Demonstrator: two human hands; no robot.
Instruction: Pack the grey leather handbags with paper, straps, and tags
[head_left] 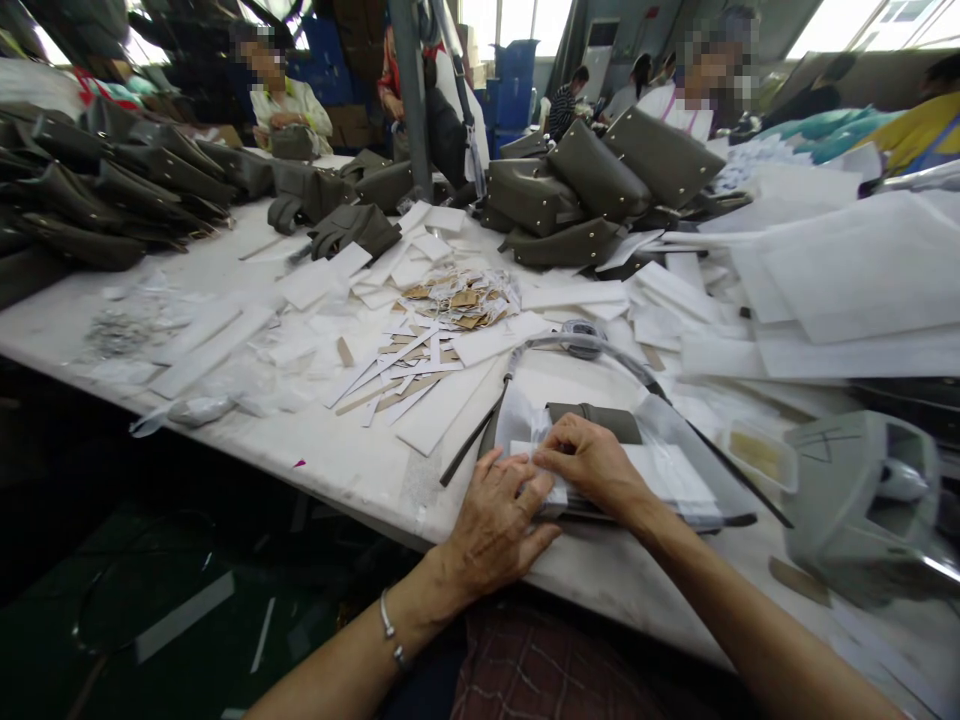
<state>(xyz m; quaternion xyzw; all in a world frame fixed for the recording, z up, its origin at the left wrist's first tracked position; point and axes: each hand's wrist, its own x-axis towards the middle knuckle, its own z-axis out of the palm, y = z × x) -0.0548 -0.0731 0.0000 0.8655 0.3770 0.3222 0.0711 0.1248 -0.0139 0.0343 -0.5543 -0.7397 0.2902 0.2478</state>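
A dark grey-green handbag (600,422) lies at the table's front edge, partly covered by white wrapping sheet (667,470) and see-through film. Its handle (581,345), wrapped in film, arches up behind it. My left hand (499,515) rests on the bag's near left corner, fingers stretched out over the wrapping. My right hand (592,460) is closed in a pinch on the white wrapping over the middle of the bag. The pinching fingertips partly hide what lies between them. Both hands are close together, almost touching.
Paper strips (397,375) and a heap of brown tags (465,298) lie beyond the bag. Grey-green bags (600,180) are piled at the back, more bags (112,180) at left. A grey tape dispenser (855,500) stands right. Several people sit or stand around.
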